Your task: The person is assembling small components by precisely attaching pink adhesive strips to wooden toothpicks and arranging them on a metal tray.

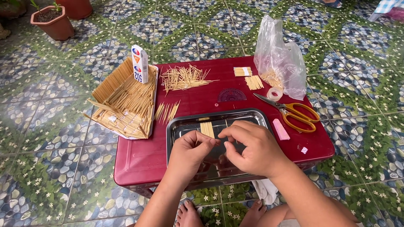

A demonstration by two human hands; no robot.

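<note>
While both hands meet over the tray point(179, 126), the left hand point(190, 152) and right hand point(251, 148) pinch narrowly at a thin stick between their fingertips, too small to see clearly. A glued panel of sticks point(207, 129) lies in the tray just beyond them, so joining sticks looks like the step in hand; fine alignment comes next. Scissors point(294, 113) sit right, a stick house point(126, 101) left; the tray's near half lies open.
</note>
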